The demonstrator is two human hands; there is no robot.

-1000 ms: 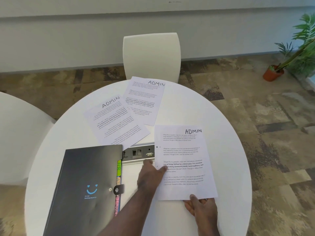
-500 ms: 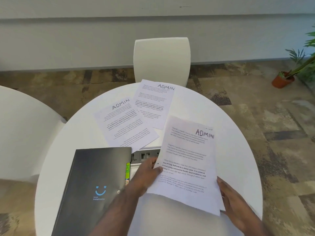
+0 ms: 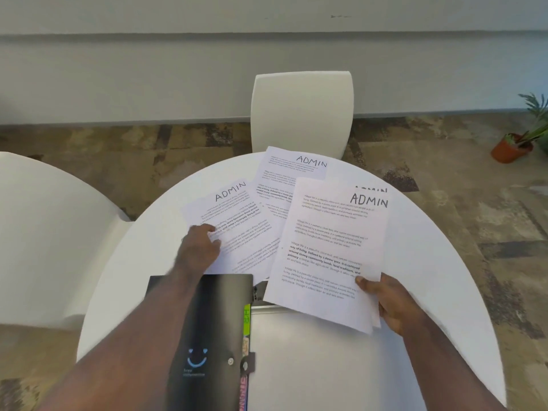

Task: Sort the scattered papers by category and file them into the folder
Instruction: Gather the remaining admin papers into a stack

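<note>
My right hand (image 3: 388, 304) grips a small stack of white sheets headed ADMIN (image 3: 329, 250) by its lower right corner, lifted above the table. A second ADMIN sheet (image 3: 237, 232) lies flat to the left, and my left hand (image 3: 200, 250) rests on its left edge with fingers curled onto the paper. A third ADMIN sheet (image 3: 284, 173) lies farther back, partly covered by the other two. The black folder (image 3: 216, 336) with a blue smiley lies closed near me, coloured tabs showing along its right edge.
The round white table (image 3: 415, 262) has a power socket panel (image 3: 258, 292) at its centre, mostly hidden. One white chair (image 3: 302, 111) stands behind the table, another (image 3: 50, 232) at the left. A potted plant (image 3: 516, 143) stands on the floor at the far right.
My left hand let go of the lifted stack and moved left and forward onto the flat ADMIN sheet. My right hand now holds the stack alone, farther from me.
</note>
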